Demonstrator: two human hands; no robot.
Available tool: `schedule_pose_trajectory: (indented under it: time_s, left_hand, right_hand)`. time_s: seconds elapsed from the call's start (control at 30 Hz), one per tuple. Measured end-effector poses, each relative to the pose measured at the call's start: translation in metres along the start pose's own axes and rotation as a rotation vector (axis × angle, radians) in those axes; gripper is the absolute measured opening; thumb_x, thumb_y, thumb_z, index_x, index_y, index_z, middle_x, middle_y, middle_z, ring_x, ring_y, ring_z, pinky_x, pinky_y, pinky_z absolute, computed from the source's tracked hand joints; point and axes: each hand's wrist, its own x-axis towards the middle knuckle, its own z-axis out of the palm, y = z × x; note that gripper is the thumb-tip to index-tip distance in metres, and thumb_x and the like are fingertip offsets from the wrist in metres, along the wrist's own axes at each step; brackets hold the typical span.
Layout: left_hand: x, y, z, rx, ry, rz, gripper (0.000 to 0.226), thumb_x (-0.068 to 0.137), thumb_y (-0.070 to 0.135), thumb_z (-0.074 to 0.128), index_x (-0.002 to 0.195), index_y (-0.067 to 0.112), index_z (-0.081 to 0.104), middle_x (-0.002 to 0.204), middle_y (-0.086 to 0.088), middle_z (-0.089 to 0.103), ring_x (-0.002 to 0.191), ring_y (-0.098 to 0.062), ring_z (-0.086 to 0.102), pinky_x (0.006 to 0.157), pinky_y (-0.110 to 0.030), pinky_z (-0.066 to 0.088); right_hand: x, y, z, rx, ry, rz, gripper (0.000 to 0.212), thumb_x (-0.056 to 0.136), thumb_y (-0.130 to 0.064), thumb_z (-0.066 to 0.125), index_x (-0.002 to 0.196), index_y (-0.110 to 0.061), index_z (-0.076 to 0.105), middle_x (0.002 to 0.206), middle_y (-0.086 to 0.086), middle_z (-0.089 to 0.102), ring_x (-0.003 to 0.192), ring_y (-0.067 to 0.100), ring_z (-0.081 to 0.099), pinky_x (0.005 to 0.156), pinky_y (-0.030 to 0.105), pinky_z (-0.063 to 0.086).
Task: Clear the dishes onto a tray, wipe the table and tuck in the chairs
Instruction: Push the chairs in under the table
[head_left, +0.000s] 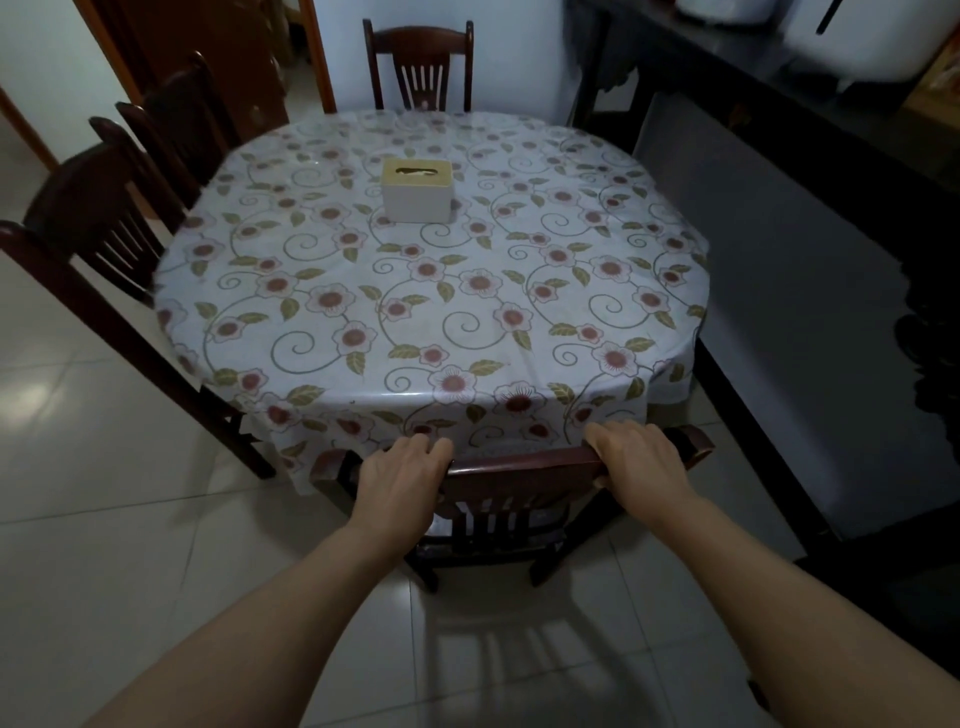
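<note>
**Near chair gripped for tucking in**

The top rail of the near chair (519, 470) is gripped by the left hand (402, 480) and the right hand (636, 462), fingers curled over it. Its seat is already partly under the desk (431, 312). The hanging tablecloth (322, 431) could be snagged and dragged by a hard push, shifting the tissue box (417, 189). The far chair (418, 65) appears tucked in.

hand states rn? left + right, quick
Left hand: closed over the top rail of the near chair.
Right hand: closed on the same rail, further right.
</note>
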Motion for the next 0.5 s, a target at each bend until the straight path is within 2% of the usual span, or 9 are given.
schedule_pose_trajectory:
  time_s: [0.13,0.37,0.5]
  left_hand:
    - [0.003,-0.003,0.000,0.020,0.012,0.029,0.025,0.081,0.019,0.062,0.100,0.023,0.047,0.095,0.004,0.053,0.090,-0.018,0.055,0.054,-0.030,0.027]
    - [0.007,-0.008,-0.005,0.031,-0.011,0.078,0.036,0.081,0.032,0.064,0.112,0.023,0.047,0.105,0.003,0.055,0.099,-0.019,0.056,0.058,-0.031,0.036]
    - [0.005,-0.004,-0.004,0.044,-0.020,0.049,0.034,0.082,0.031,0.064,0.110,0.019,0.047,0.103,-0.001,0.055,0.096,-0.021,0.055,0.058,-0.032,0.034]
  right_hand:
    - [0.001,0.000,-0.001,-0.013,0.015,0.005,0.026,0.076,-0.017,0.069,0.090,-0.018,0.047,0.095,0.002,0.057,0.094,0.024,0.054,0.069,0.032,0.025]
    - [-0.002,-0.009,0.000,-0.029,0.060,0.059,0.029,0.077,-0.017,0.070,0.092,-0.016,0.046,0.096,0.004,0.058,0.093,0.026,0.053,0.070,0.034,0.025]
    - [-0.006,-0.010,-0.002,-0.090,0.046,0.087,0.037,0.078,-0.025,0.072,0.105,-0.018,0.048,0.104,0.003,0.058,0.099,0.025,0.053,0.079,0.035,0.034]
